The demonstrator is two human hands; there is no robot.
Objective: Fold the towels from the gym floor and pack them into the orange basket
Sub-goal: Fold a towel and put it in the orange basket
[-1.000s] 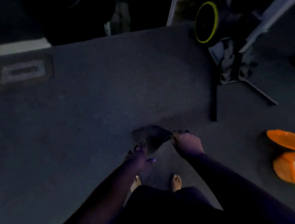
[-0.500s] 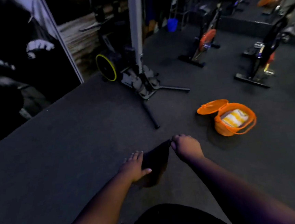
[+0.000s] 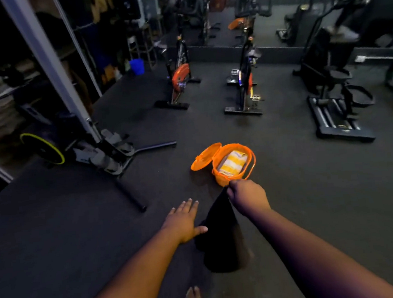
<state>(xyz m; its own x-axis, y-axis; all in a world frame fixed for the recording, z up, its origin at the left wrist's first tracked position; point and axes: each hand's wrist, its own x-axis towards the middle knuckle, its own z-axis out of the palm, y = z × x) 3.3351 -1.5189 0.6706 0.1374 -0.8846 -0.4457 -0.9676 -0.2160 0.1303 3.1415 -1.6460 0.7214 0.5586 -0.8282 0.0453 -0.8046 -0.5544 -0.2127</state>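
Observation:
A dark towel [image 3: 220, 237] hangs from my right hand [image 3: 247, 196], which grips its top edge just in front of the orange basket [image 3: 222, 178]. My left hand [image 3: 183, 219] is flat with straight fingers, its thumb against the towel's left side. The basket stands on the dark gym floor with its lid [image 3: 204, 156] swung open to the left. A folded yellow-and-white striped towel [image 3: 232, 163] lies inside it.
A white-framed machine with a yellow-rimmed wheel [image 3: 43, 148] and a floor bar [image 3: 130, 193] stands at the left. Two spin bikes [image 3: 180, 81] [image 3: 244, 85] and a stepper [image 3: 336, 103] stand beyond the basket. My bare foot [image 3: 193, 295] shows below.
The view has risen from the floor towards the basket. My right hand has lifted the dark towel up and forward to the basket's near rim; my left hand let go and opened.

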